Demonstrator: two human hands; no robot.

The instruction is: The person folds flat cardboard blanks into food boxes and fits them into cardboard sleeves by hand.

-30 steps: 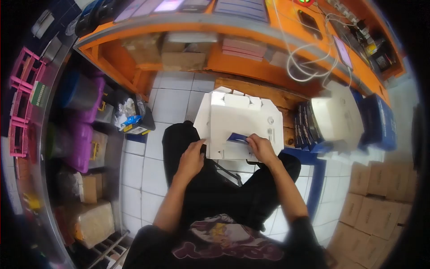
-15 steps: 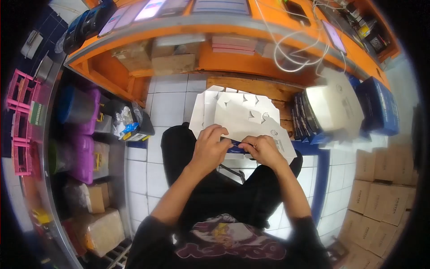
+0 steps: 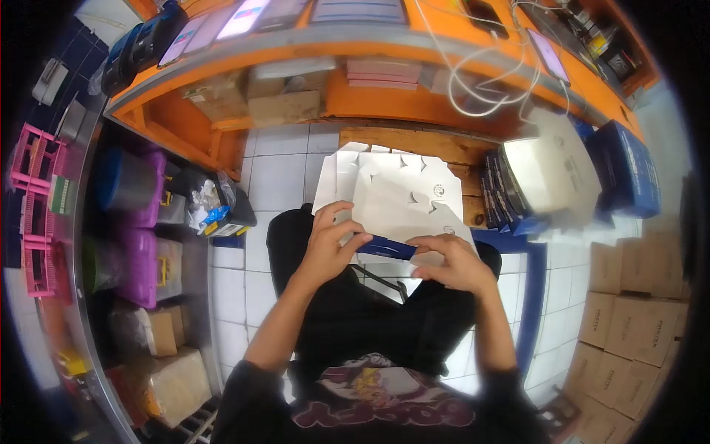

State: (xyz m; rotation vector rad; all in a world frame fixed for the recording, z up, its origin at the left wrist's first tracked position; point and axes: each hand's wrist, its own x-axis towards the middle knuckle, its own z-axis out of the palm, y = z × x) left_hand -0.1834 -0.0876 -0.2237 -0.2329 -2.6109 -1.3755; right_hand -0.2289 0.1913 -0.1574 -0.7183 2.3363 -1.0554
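Observation:
A flat cardboard box blank (image 3: 399, 194), white inside with cut slots and flaps, lies over my lap on top of other white sheets. Its near edge is folded up and shows a dark blue outer face (image 3: 390, 248). My left hand (image 3: 333, 244) grips the left end of this folded edge, thumb on the blue face and fingers over the white side. At the right end, my right hand (image 3: 452, 264) has its fingertips against the edge, with the thumb apart and lower down.
A wooden bench (image 3: 414, 138) stands behind the blank. Blue folded boxes (image 3: 497, 189) with a white open one (image 3: 536, 170) sit to the right, near brown cartons (image 3: 629, 325). Left are a bin with waste (image 3: 211, 203) and shelving with purple crates (image 3: 140, 266). An orange counter (image 3: 296, 52) spans the front.
My hands have moved apart along the folded edge, the left one leftward and the right one rightward, its pinch loosening. More of the blue face shows between them.

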